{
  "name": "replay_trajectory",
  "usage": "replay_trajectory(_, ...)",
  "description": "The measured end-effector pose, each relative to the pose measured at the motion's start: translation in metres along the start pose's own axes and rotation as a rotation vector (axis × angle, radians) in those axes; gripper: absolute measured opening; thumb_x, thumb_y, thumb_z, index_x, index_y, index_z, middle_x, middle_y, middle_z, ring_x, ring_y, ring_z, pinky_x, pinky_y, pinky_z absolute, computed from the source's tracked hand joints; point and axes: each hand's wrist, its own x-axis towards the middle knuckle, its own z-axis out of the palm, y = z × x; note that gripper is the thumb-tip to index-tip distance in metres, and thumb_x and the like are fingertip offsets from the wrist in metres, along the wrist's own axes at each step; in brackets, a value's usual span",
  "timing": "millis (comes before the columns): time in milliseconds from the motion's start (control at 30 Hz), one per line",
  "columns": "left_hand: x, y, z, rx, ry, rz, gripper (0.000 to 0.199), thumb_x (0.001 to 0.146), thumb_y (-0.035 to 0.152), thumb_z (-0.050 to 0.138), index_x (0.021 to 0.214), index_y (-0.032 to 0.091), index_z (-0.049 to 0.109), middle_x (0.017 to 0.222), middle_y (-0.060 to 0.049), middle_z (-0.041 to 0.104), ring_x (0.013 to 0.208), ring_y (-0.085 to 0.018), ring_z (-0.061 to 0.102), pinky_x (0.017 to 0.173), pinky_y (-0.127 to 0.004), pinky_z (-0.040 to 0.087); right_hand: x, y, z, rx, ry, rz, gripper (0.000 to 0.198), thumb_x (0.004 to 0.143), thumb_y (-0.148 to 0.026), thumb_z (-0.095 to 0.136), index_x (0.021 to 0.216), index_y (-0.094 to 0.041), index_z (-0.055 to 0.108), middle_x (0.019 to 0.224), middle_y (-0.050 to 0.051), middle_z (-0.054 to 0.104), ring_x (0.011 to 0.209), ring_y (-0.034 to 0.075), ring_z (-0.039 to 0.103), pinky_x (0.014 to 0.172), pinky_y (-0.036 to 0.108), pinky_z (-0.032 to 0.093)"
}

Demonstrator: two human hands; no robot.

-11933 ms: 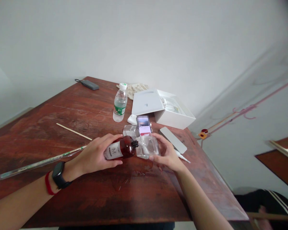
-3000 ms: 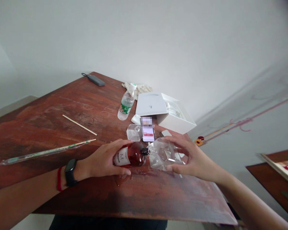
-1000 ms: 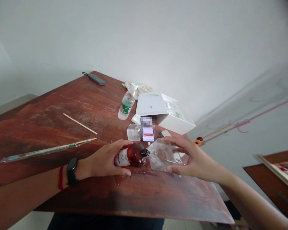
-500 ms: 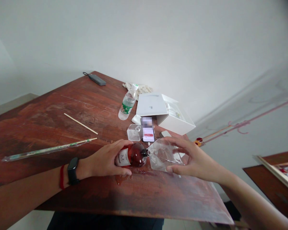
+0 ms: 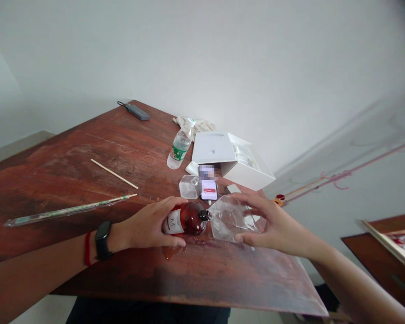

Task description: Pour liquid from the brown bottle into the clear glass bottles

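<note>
My left hand [image 5: 147, 225] grips a small amber bottle [image 5: 185, 218] with a white label, tipped on its side just above the wooden table [image 5: 87, 180]. Its black neck points right into a clear plastic pouch [image 5: 230, 219]. My right hand [image 5: 272, 225] holds that pouch from the right, fingers spread over it. A wet patch [image 5: 170, 252] lies on the table under the bottle.
Behind the hands lie a phone [image 5: 209, 189], a clear square lid [image 5: 188, 186], a water bottle [image 5: 180, 145], an open white box [image 5: 232, 158], a cloth [image 5: 197, 124] and a grey power bank [image 5: 137, 112]. A thin wooden stick [image 5: 114, 173] and a long wrapped rod [image 5: 67, 210] lie left.
Since 11.9 s ago the view has shifted and the pouch sits further right of the bottle. Over the last second both hands, bottle and pouch have stayed almost still.
</note>
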Motion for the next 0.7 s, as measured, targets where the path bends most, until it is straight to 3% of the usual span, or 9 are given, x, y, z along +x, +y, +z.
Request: replay_trajectory(700, -0.0005, 0.0037, -0.0014, 0.05, -0.002, -0.019, 0.085, 0.075, 0.043, 0.098, 0.148, 0.027, 0.057, 0.148, -0.01, 0.068, 0.13, -0.038, 0.068, 0.108, -0.05, 0.058, -0.0018, 0.0024, 0.0007, -0.003, 0.013, -0.01, 0.074, 0.078, -0.059, 0.089, 0.145, -0.037, 0.068, 0.16, 0.008, 0.06, 0.138, 0.042, 0.061, 0.113, 0.065, 0.056)
